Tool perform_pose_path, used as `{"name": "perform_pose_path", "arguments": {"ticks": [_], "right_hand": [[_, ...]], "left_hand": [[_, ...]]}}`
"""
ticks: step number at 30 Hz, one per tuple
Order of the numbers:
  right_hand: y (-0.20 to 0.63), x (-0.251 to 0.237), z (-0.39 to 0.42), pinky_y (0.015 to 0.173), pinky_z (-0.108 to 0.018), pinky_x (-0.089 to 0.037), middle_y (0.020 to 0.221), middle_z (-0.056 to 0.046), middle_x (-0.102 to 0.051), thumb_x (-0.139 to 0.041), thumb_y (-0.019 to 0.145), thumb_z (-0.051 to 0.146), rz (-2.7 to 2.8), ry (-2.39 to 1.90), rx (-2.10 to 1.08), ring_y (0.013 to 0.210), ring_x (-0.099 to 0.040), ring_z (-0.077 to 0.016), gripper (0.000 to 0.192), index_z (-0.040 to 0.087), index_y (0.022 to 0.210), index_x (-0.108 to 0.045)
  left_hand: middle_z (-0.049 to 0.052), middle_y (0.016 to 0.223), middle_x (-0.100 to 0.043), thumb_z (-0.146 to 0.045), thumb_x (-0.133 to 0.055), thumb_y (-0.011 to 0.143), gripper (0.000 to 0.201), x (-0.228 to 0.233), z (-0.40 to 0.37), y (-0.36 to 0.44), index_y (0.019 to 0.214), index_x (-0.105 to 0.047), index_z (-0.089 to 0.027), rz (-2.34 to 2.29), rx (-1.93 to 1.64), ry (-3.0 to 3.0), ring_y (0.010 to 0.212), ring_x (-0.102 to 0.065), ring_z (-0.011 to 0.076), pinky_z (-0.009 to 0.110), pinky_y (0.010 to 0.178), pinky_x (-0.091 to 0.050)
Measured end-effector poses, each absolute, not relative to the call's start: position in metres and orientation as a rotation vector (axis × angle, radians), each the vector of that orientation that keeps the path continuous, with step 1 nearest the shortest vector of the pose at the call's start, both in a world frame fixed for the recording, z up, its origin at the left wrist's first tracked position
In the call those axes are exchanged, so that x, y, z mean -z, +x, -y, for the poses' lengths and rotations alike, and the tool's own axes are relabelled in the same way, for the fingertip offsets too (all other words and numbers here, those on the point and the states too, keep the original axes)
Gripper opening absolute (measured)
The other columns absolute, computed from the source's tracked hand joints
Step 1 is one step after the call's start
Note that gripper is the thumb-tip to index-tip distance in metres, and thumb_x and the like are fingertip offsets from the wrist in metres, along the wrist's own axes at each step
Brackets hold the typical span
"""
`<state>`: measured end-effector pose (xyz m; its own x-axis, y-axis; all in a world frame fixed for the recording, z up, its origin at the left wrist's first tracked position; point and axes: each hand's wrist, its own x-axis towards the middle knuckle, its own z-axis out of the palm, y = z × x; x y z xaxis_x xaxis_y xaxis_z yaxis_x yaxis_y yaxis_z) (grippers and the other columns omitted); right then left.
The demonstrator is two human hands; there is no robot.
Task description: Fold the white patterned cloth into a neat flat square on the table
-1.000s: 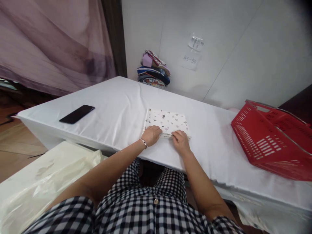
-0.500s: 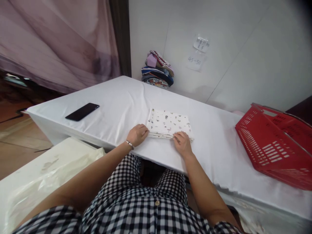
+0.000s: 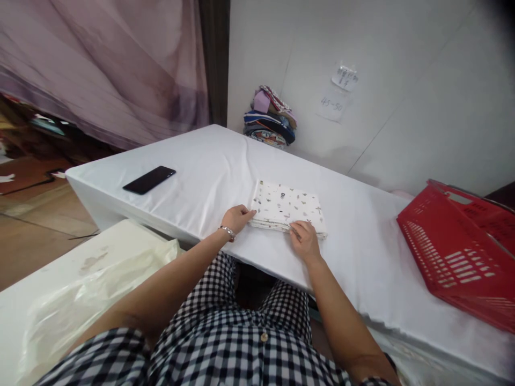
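A folded white cloth (image 3: 286,205) with small printed figures lies flat on the white-covered table (image 3: 354,225), several layers showing along its near edge. My left hand (image 3: 237,219), with a bracelet at the wrist, pinches the cloth's near left corner between thumb and fingers. Further right, my right hand (image 3: 304,238) has its curled fingers closed on the near edge. The fingertips of this hand partly cover the layers beneath.
A black phone (image 3: 149,179) lies on the table to the left. A red plastic basket (image 3: 454,252) stands at the right. Folded fabrics (image 3: 270,119) are stacked by the wall at the back. Clear plastic (image 3: 100,289) covers part of a lower white surface (image 3: 60,273) at left.
The whole view has shifted slightly, so things appear further right. Both hands stay at the near edge of the cloth, with the left fingers a little straighter.
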<state>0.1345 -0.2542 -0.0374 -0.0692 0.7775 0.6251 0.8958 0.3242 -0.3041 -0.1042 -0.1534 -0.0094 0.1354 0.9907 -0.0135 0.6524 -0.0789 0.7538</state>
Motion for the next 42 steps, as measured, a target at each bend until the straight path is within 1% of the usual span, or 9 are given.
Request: {"name": "perform_pose_path", "arguments": {"ticks": [4,11,16,20,24,30,35,38,42], "right_hand": [[0.134,0.038,0.254,0.082,-0.038,-0.042,0.095,-0.007,-0.062,-0.050,0.082,0.021,1.866,-1.475,0.220,0.089,-0.054,-0.0203,0.020,0.019,0.097,-0.064],[0.134,0.038,0.253,0.082,-0.037,-0.042,0.094,-0.006,-0.063,-0.049,0.083,0.021,1.823,-1.484,0.196,0.089,-0.054,-0.0198,0.019,0.020,0.094,-0.065],[0.131,0.036,0.253,0.080,-0.035,-0.041,0.088,-0.005,-0.064,-0.047,0.085,0.022,1.792,-1.519,0.189,0.084,-0.055,-0.0184,0.019,0.020,0.086,-0.065],[0.140,0.035,0.254,0.076,-0.033,-0.039,0.080,-0.004,-0.063,-0.045,0.086,0.023,1.726,-1.609,0.244,0.078,-0.054,-0.0178,0.022,0.020,0.076,-0.065],[0.171,0.037,0.255,0.068,-0.031,-0.038,0.066,-0.004,-0.060,-0.046,0.083,0.023,1.593,-1.758,0.341,0.066,-0.050,-0.0170,0.025,0.019,0.065,-0.063],[0.200,0.048,0.256,0.068,-0.032,-0.038,0.073,-0.006,-0.060,-0.045,0.080,0.024,1.404,-1.845,0.378,0.070,-0.048,-0.0195,0.021,0.019,0.069,-0.063],[0.197,0.053,0.255,0.071,-0.034,-0.039,0.074,-0.006,-0.058,-0.044,0.081,0.025,1.392,-1.802,0.358,0.073,-0.047,-0.0205,0.021,0.020,0.070,-0.061],[0.198,0.056,0.253,0.072,-0.035,-0.041,0.077,-0.006,-0.059,-0.045,0.080,0.025,1.363,-1.761,0.359,0.076,-0.049,-0.0205,0.020,0.020,0.071,-0.062],[0.201,0.063,0.250,0.072,-0.033,-0.044,0.092,-0.008,-0.061,-0.047,0.079,0.029,1.223,-1.726,0.329,0.085,-0.053,-0.0206,0.021,0.019,0.079,-0.065]], "left_hand": [[-0.002,0.060,-0.058,-0.042,-0.055,0.072,0.024,0.005,0.153,-0.101,0.063,-0.056,-0.020,-1.585,-0.655,1.793,0.058,-0.054,0.0136,0.024,0.051,-0.038],[0.000,0.059,-0.058,-0.039,-0.055,0.071,0.023,0.008,0.151,-0.103,0.060,-0.054,-0.020,-1.572,-0.553,1.813,0.061,-0.056,0.0159,0.025,0.053,-0.041],[0.004,0.074,-0.065,-0.044,-0.055,0.071,0.023,0.006,0.151,-0.104,0.074,-0.057,-0.021,-1.637,-0.475,1.835,0.063,-0.060,0.0194,0.028,0.051,-0.043],[0.006,0.092,-0.068,-0.041,-0.057,0.070,0.025,0.007,0.148,-0.103,0.085,-0.057,-0.021,-1.623,-0.523,1.882,0.080,-0.063,0.0213,0.029,0.062,-0.047],[0.006,0.096,-0.068,-0.041,-0.056,0.072,0.026,0.013,0.147,-0.102,0.089,-0.056,-0.021,-1.609,-0.524,1.887,0.084,-0.064,0.0204,0.028,0.066,-0.047],[0.008,0.105,-0.064,-0.035,-0.056,0.075,0.034,0.014,0.154,-0.099,0.105,-0.053,-0.020,-1.614,-0.714,2.015,0.091,-0.061,0.0218,0.033,0.075,-0.047],[0.012,0.127,-0.052,-0.032,-0.052,0.083,0.036,0.011,0.166,-0.082,0.116,-0.051,-0.019,-1.291,-1.037,2.504,0.120,-0.044,0.0250,0.042,0.097,-0.037],[0.012,0.134,-0.046,-0.039,-0.052,0.084,0.043,0.017,0.171,-0.075,0.122,-0.048,-0.019,-1.104,-0.875,2.723,0.127,-0.037,0.0263,0.046,0.103,-0.029],[0.010,0.133,-0.049,-0.037,-0.055,0.082,0.046,0.028,0.173,-0.075,0.124,-0.049,-0.021,-0.979,-0.651,2.898,0.126,-0.038,0.0267,0.049,0.107,-0.022]]}}
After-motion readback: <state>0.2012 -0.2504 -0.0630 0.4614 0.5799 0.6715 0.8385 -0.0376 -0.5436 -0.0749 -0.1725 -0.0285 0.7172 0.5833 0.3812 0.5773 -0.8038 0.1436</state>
